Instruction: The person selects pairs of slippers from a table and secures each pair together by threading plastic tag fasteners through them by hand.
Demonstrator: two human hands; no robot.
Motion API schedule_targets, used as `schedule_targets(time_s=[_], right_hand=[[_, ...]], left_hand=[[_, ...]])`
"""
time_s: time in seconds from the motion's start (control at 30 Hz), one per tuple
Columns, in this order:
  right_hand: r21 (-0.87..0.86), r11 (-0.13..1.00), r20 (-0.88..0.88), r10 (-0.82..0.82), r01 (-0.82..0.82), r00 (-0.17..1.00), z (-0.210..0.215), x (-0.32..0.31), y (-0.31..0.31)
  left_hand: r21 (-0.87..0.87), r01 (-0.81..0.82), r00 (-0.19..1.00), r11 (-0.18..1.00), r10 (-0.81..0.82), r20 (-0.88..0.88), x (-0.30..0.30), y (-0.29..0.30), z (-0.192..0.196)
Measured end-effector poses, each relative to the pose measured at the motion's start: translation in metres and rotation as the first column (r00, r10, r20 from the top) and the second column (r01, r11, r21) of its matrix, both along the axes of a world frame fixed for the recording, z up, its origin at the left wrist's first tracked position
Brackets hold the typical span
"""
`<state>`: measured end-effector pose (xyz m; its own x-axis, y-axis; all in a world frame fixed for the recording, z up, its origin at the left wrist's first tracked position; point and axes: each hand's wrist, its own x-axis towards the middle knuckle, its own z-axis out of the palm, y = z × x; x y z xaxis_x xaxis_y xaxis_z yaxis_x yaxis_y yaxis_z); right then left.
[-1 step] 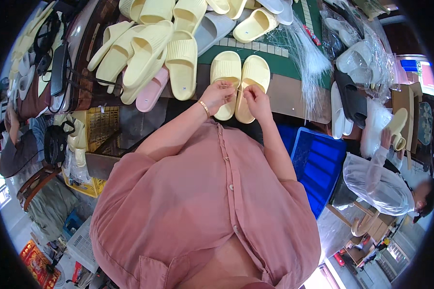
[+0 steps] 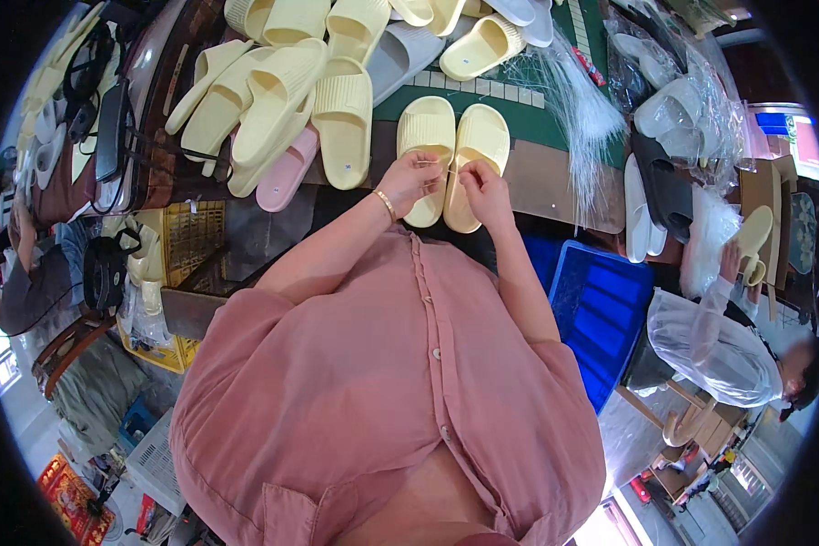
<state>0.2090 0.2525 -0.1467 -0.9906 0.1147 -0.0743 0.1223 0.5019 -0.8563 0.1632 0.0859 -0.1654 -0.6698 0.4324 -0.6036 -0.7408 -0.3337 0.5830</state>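
Note:
Two pale yellow slippers stand side by side at the table's edge in front of me, a left slipper (image 2: 426, 127) and a right slipper (image 2: 482, 136). Over the gap between them, my left hand (image 2: 411, 186) and my right hand (image 2: 485, 189) are close together, fingers pinched. A thin, pale strand (image 2: 451, 171) appears between the fingertips, looking like a plastic tie; its ends are hidden in my fingers. A bundle of similar fine white strands (image 2: 573, 118) lies to the right on the green mat.
Yellow slippers (image 2: 282, 82) pile up at the far left, with a pink slipper (image 2: 288, 173) and a grey slipper (image 2: 405, 56). A blue crate (image 2: 601, 309) is right of me. Another person (image 2: 719, 350) handles a yellow slipper (image 2: 755, 231). A yellow crate (image 2: 191, 241) stands left.
My hands and the slippers before me look the same. At the right, the other person's hand and yellow slipper have shifted very slightly.

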Motion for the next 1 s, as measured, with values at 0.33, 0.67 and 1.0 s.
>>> schedule_targets(time_s=[0.33, 0.67, 1.0], right_hand=[[-0.033, 0.999, -0.057, 0.022, -0.024, 0.998, 0.0007, 0.0034, -0.0014], [0.015, 0.999, -0.085, 0.039, -0.038, 0.996, -0.0005, 0.0022, -0.0010], [0.017, 0.997, -0.071, 0.074, -0.072, 0.995, -0.0004, 0.0032, -0.0022]], left_hand=[[0.069, -0.029, 0.999, 0.997, 0.030, -0.015, -0.0008, -0.0016, 0.0045], [-0.022, -0.009, 0.999, 1.000, 0.009, -0.032, -0.0025, 0.0005, 0.0031], [-0.057, 0.026, 0.998, 0.998, -0.029, -0.049, -0.0026, -0.0012, 0.0004]])
